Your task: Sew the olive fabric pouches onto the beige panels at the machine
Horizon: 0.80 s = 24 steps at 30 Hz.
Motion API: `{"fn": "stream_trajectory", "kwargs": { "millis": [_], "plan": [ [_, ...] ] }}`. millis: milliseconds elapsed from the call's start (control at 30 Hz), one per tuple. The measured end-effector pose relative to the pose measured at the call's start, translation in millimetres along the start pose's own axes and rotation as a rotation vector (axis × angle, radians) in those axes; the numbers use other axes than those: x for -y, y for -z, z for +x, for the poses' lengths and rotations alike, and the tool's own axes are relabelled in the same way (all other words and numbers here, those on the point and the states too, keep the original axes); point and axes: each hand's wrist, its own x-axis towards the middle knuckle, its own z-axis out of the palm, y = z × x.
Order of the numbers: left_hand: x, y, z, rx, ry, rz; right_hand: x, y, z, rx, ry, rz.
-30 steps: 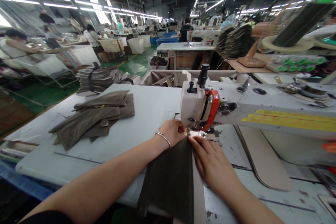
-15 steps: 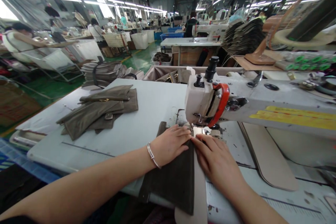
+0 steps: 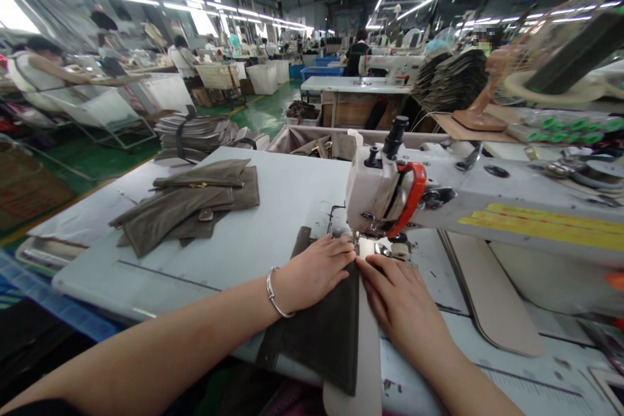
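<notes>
A dark brown-grey leather-like panel (image 3: 326, 331) lies on top of a longer pale beige strip (image 3: 369, 351), both under the head of a white sewing machine (image 3: 368, 185). Close to the needle area, my left hand (image 3: 312, 273) rests flat on the dark panel, fingers stretched forward and a bracelet at the wrist. My right hand (image 3: 404, 299) lies on the pale strip along the panel's edge, its fingers extended and fingertips just in front of the presser foot. The two hands' index fingertips almost meet. Their fingers hide part of the seam line and the needle.
Left on the table (image 3: 273, 188) lies a pile of dark pieces with zips (image 3: 190, 201). Behind it are stacked panels (image 3: 195, 133) and a bin (image 3: 277, 140). A rounded beige panel (image 3: 492, 299) sits under the machine arm. A fan (image 3: 487, 91) stands at back right; several people work farther off.
The view has shifted slightly. Both hands stay in nearly the same place on the dark panel and pale strip, close to the machine's needle area.
</notes>
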Motion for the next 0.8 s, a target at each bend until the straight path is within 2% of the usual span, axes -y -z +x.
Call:
{"fn": "stream_trajectory", "kwargs": {
  "millis": [200, 300, 567, 800],
  "plan": [
    [-38, 16.0, -59, 0.140, -0.158, -0.192, 12, 3, -25, 0.014, 0.031, 0.029],
    [-49, 13.8, -74, 0.152, -0.197, -0.207, 15, 3, -30, 0.005, 0.041, 0.030],
    [-37, -9.8, -69, -0.021, -0.223, -0.225, 15, 4, -27, -0.020, 0.053, 0.034],
    [-30, -6.7, -56, -0.085, -0.262, -0.183, 14, 4, -27, -0.023, 0.053, 0.053]
  ]
}}
